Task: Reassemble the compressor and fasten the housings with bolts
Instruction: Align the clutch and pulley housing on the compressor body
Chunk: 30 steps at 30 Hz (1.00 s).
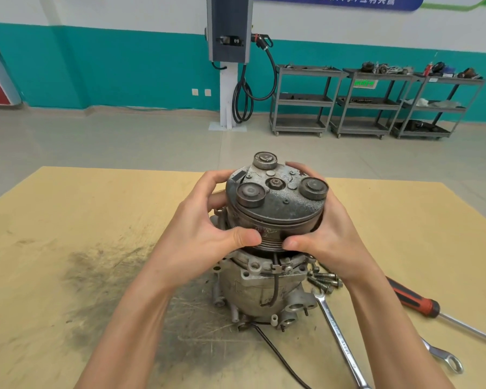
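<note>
Both hands are wrapping around the clutch pulley (pixel 275 203) at the top of the compressor: the left hand (pixel 205 223) is gripping its left side with the fingers curled behind the rim and the thumb pressing on the grooved belt face, and the right hand (pixel 328 228) is gripping the right side the same way, its thumb lying just beside the left thumb at the front. The pulley is sitting slightly tilted on top of the compressor body (pixel 261 287), which is standing upright on the worn yellow table (pixel 68 248). A thin black wire (pixel 275 287) is running down the front of the body and trailing off toward the near edge of the table. Just right of the body, a small cluster of bolts (pixel 324 279) is lying on the table. A combination wrench (pixel 340 338) is lying near them, and farther right a red-and-black-handled screwdriver (pixel 415 299) and the ring end of another wrench (pixel 446 357) are resting on the table.
</note>
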Motion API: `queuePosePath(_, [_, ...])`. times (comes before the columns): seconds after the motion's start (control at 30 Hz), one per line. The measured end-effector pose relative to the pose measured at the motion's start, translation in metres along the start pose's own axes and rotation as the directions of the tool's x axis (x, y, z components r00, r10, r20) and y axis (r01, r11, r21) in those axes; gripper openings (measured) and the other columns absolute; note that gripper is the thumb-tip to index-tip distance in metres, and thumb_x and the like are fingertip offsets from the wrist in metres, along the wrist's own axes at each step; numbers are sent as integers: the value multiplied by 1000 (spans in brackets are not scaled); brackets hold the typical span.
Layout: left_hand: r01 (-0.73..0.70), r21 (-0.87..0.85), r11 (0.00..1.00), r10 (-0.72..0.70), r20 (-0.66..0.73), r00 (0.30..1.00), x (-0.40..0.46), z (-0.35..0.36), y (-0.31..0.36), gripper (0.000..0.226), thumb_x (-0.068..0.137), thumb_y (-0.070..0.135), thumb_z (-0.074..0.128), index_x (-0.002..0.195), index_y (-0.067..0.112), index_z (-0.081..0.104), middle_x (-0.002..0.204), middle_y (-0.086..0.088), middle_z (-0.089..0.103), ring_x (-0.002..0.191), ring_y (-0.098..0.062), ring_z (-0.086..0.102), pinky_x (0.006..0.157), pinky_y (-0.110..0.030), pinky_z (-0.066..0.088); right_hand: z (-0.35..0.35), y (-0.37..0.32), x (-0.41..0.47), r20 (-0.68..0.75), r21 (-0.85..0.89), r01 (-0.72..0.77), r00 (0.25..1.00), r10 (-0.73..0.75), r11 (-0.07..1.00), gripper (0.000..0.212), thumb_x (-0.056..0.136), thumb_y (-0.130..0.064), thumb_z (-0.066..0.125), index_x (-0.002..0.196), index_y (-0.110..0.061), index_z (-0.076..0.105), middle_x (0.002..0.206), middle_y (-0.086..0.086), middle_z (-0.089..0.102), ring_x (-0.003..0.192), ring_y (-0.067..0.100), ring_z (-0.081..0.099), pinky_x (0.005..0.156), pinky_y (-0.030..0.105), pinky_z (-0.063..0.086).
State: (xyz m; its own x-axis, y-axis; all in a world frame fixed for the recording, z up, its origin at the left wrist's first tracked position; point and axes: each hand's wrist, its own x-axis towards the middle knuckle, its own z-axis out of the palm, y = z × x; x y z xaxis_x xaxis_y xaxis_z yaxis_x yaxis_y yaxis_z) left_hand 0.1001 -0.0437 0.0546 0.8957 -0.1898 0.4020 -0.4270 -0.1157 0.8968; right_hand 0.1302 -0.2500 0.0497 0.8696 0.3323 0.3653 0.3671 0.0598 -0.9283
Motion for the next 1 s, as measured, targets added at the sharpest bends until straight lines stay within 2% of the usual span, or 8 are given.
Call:
queuePosePath(0.07, [-4, -1, 1000, 4, 7, 1000, 0, 0, 0, 82, 53, 53, 87, 123, 32, 49, 109, 14, 73, 105, 1, 66, 80, -8, 46, 1, 0, -1, -6, -2, 9, 1000, -9, 1000, 114, 52, -48, 91, 142, -8, 33, 138, 12, 54, 129, 26, 53, 105, 35, 44])
queuePosePath(0.2, [10, -47, 999, -10, 11, 1000, 1, 0, 2, 90, 55, 71, 80, 127, 29, 49, 116, 13, 71, 113, -1, 62, 84, -7, 44, 4, 1, -2, -27, -13, 34, 999, -34, 999, 112, 50, -49, 91, 139, -13, 36, 136, 7, 57, 127, 23, 55, 104, 33, 45])
queuePosePath(0.53, [20, -77, 997, -17, 43, 999, 2, -1, -1, 92, 59, 70, 79, 133, 26, 46, 122, 13, 68, 119, -6, 59, 85, -10, 45, 8, 2, -4, -75, -30, 69, 995, -71, 997, 102, 53, -49, 90, 136, -22, 39, 130, -8, 62, 124, 17, 57, 98, 24, 47])
queuePosePath(0.67, [-12, -43, 999, 15, 61, 998, 1, -3, -2, 93, 59, 71, 78, 134, 28, 44, 123, 13, 67, 122, -5, 57, 90, -9, 42, 9, 3, -7, -59, -50, 99, 993, -102, 994, 105, 56, -49, 89, 140, -17, 34, 135, -7, 58, 129, 19, 53, 103, 28, 44])
queuePosePath(0.77, [-37, -17, 999, 39, 75, 996, 1, -4, -2, 94, 59, 73, 76, 134, 28, 42, 125, 17, 66, 123, -5, 57, 94, -10, 40, 9, 4, -9, -53, -74, 105, 993, -109, 992, 105, 57, -51, 88, 140, -18, 33, 135, -12, 57, 130, 17, 52, 103, 26, 43])
queuePosePath(1.0, [-85, 25, 996, 83, 60, 995, 2, 1, 1, 89, 64, 77, 70, 134, 30, 40, 125, 30, 61, 121, 0, 57, 94, -13, 42, 4, 4, -7, -49, -124, 102, 993, -109, 987, 110, 51, -59, 88, 140, -21, 34, 133, -13, 59, 128, 15, 54, 105, 31, 44])
